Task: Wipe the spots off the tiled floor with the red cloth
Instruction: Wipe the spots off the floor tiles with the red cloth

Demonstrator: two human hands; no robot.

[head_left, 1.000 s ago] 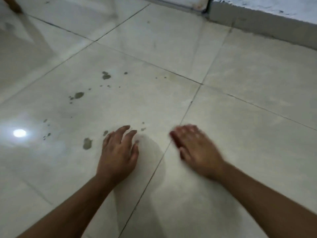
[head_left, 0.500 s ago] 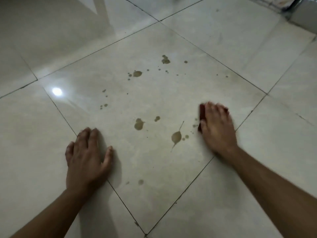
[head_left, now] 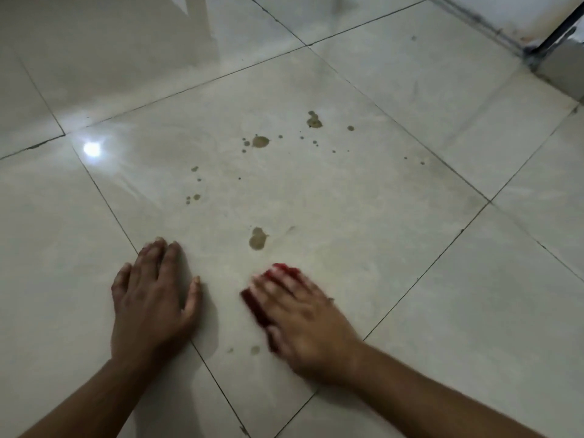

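Most of the soft red cloth [head_left: 256, 303] hides under my flat, straight-fingered right hand [head_left: 303, 317], blurred, probably bunched; limp and light, it wants palm pressure, not pinching. Brown spots [head_left: 257, 238] lie just beyond on the glossy pale tiled floor [head_left: 363, 216]. My left hand [head_left: 155, 298] rests spread flat, apart.

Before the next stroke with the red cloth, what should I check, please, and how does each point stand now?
1. Red cloth under the right hand, pressed flat on the floor: ok.
2. Left hand flat on the floor, off every spot: ok.
3. Large spot lies just ahead of the cloth, likely within reach: ok.
4. Floor free of spots: not ok; the large spot, two small spots by the right wrist and the far spots are there.
5. Cloth clean enough underneath: cannot tell; it is mostly hidden and blurred.
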